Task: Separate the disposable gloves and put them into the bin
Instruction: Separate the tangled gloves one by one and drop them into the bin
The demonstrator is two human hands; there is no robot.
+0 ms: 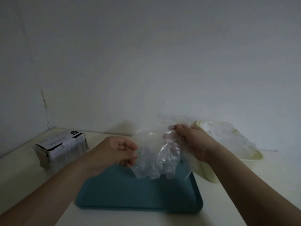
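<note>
Working above the teal tray [138,193], pale bin [210,176] just to its right, we hold the clear disposable gloves [156,162] in mid-air: right hand [193,141] grips the top, left hand [117,152] pinches one edge. We should peel slowly sideways; thin film likely clings together.

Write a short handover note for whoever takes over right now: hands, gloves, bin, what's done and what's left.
Left hand pinches one edge of the glove clump; right hand grips its other side, above the teal tray.
Pale bin stands right of the tray, with loose gloves already inside.
To do: pull this clump apart, drop each glove in the bin.
Carton sits at far left.
</note>
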